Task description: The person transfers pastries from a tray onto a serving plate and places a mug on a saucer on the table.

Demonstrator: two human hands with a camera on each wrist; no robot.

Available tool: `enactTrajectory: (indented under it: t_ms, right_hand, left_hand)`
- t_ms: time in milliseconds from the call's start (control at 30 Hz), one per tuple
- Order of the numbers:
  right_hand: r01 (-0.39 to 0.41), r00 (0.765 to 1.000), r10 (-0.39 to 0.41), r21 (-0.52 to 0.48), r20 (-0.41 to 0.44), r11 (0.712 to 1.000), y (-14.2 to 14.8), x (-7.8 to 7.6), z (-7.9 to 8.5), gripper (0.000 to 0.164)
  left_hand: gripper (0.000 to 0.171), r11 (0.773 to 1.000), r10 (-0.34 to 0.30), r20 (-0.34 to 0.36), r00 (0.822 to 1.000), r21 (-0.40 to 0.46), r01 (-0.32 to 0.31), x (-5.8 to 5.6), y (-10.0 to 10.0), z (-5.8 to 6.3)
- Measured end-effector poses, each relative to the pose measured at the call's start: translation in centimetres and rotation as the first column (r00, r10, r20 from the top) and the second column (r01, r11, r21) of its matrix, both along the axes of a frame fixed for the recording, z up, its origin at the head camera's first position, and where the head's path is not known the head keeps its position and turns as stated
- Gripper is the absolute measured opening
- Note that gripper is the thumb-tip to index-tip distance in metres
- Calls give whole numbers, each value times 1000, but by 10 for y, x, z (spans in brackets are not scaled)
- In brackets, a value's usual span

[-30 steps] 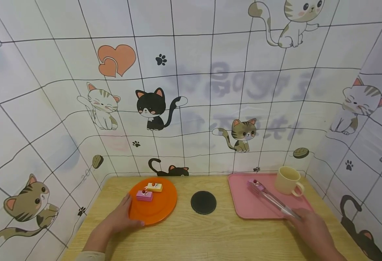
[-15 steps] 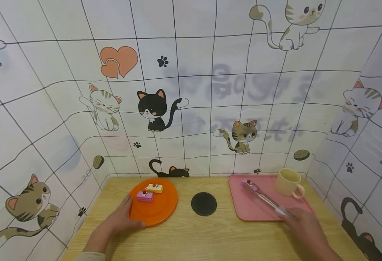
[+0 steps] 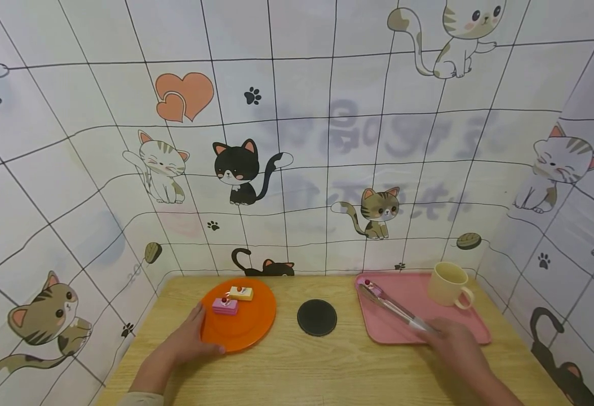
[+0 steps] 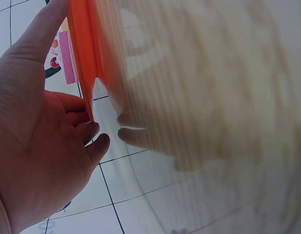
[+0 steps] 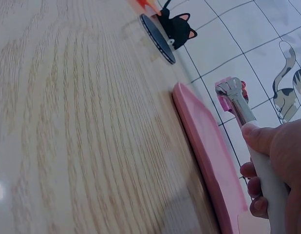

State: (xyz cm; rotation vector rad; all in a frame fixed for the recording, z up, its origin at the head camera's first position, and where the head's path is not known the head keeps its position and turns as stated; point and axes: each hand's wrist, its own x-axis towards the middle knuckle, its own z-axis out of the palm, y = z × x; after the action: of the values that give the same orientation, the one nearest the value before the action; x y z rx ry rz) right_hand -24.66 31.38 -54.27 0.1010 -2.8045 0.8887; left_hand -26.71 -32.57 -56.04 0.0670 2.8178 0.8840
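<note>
My left hand (image 3: 187, 338) holds the rim of an orange plate (image 3: 248, 327) at its near left, thumb at the front edge and fingers along the side. On that plate sit a pink toy cake slice (image 3: 225, 306) and a yellow one (image 3: 240, 293), each topped with a red berry. My right hand (image 3: 454, 341) grips metal tongs (image 3: 395, 310) with a pale handle (image 5: 267, 180). Another pink cake slice (image 5: 223, 101) is pinched at their tips, raised over the far left corner of a pink tray (image 3: 424, 285).
A pale yellow mug (image 3: 446, 282) stands at the tray's back right. Between plate and tray lies a round black coaster (image 3: 317, 317) on the wooden table (image 3: 297, 366). A cat-print sheet (image 3: 307, 169) closes off the back and both sides.
My right hand has moved left, carrying the tongs and pink slice from the middle of the tray toward its far left corner. My left hand and the plate have stayed put.
</note>
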Motion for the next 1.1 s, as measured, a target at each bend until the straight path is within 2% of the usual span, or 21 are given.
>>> enactTrajectory:
  t_ms: [167,267,400,800,967,1100]
  right_hand:
    - [-33,999,34,26,-39,999,-8,-2,1,6]
    - [-45,999,45,11,-30,999,-13,-3,2,5]
    - [-47,999,47,-7,-5,999,-20,-3,2,5]
    - [-95,995,96,33,-34,995,-34,-7,2,14]
    - [-132,987,133,26,-88,991,-43,-10,2,9]
    - [-163,984,164,30,-65,986,-51,-13,6,8]
  left_hand:
    - [144,1000,10,10,1000,3,-10,0,1,1]
    - [144,1000,13,13,1000,3,-13,1,1,2]
    - [144,1000,11,12,1000,1,-11,1,1,2]
    - [144,1000,3,0,1000,-7,-3,1,1,0]
    - [145,1000,10,5,1000,5,-10,1,1,1]
    - [145,1000,14,9,1000,6,-14,1,1,1]
